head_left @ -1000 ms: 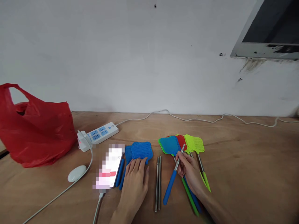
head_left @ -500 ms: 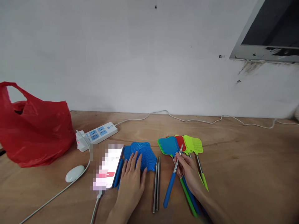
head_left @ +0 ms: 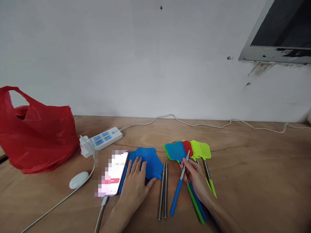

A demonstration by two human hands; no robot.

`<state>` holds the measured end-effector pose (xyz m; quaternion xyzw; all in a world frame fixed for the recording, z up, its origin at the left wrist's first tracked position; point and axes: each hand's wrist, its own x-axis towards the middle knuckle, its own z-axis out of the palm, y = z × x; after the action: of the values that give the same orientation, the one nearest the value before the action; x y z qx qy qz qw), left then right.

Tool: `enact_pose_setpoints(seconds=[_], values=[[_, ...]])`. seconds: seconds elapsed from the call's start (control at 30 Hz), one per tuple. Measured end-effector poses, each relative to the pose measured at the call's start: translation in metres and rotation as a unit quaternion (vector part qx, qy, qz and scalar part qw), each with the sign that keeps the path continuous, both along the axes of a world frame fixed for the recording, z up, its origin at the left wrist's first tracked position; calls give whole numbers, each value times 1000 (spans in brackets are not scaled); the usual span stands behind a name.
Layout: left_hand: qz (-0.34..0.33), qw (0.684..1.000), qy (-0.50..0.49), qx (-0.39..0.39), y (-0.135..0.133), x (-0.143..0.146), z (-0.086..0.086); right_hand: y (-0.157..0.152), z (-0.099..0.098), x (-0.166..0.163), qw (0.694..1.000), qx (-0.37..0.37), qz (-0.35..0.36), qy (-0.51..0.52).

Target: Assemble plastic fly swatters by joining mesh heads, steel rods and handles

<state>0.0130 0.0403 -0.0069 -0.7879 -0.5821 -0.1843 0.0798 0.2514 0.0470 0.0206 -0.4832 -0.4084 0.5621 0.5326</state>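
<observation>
Palm down, my left hand (head_left: 136,181) lies with spread fingers over several blue fly swatter heads (head_left: 151,161); its thumb reaches the neck of one head. Just right of it, two loose metal rods (head_left: 163,191) lie side by side. My right hand (head_left: 194,174) pinches the metal shaft of a blue-handled fly swatter rod (head_left: 178,191), which has no head on its upper end. Beneath and behind that hand are fly swatters with blue (head_left: 175,151), red (head_left: 188,147) and yellow-green heads (head_left: 202,149), their handles partly hidden by my right hand and forearm.
A lit phone (head_left: 115,173), partly blurred out, lies left of my left hand on a charging cable. Beyond it are a white power strip (head_left: 104,139), a white oval object (head_left: 79,180) and a red plastic bag (head_left: 41,136). A white cord (head_left: 194,124) runs along the wall.
My left thumb has spread outward to the neck of a blue head, and the hand has shifted slightly. The two metal rods have moved a little apart at the bottom. My right hand stays put.
</observation>
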Motion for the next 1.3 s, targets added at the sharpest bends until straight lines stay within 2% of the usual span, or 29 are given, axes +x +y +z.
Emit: enact_pose_setpoints(seconds=[0.2, 0.3, 0.43, 0.53, 0.67, 0.83, 1.13, 1.3], values=[[-12, 1000, -11, -5, 5, -5, 17, -1, 2, -1, 1000, -31, 2, 3], [-6, 999, -36, -6, 7, -6, 26, 0, 3, -1, 999, -44, 26, -10], [-11, 994, -105, -22, 10, -8, 40, 1, 6, 0, 990, -74, 111, -43], [-22, 989, -142, -38, 15, -9, 46, -1, 10, 0, 972, -106, 207, -35], [-50, 981, -184, -41, 18, -8, 47, -5, 13, -1, 951, -105, 290, -17], [-79, 975, -207, -27, 15, -7, 41, -8, 8, -1, 945, -72, 315, -38], [-73, 973, -215, -38, 13, -5, 40, -11, 8, -2, 936, -54, 340, -68], [-76, 971, -228, -15, 12, -6, 39, -11, 8, -2, 934, -54, 345, -81]])
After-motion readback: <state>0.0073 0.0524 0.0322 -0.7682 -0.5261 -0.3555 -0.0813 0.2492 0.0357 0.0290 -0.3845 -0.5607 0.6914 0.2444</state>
